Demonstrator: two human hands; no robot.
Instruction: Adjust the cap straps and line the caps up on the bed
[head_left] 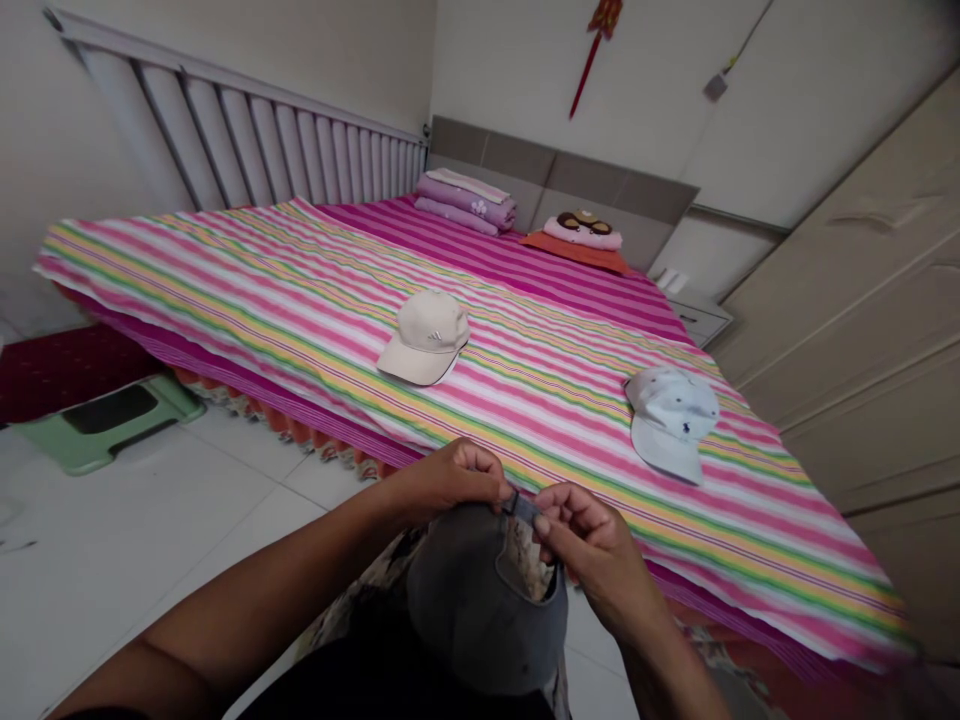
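Observation:
A dark grey cap (472, 610) hangs in front of me, its back opening turned up. My left hand (450, 480) pinches the left end of the cap's rear strap (516, 502). On the strap's right end my right hand (581, 535) is pinched shut, and the two hands nearly touch. On the striped bed (300, 280) lie a beige cap (426, 336) at the centre and a white dotted cap (671, 415) to the right, both out of my hands.
Folded purple bedding (466, 200) and a patterned pillow on an orange cushion (585, 238) sit by the headboard. A green stool (105, 420) stands on the white tiled floor at left. A nightstand (697, 312) and wardrobe doors (862, 300) line the right side.

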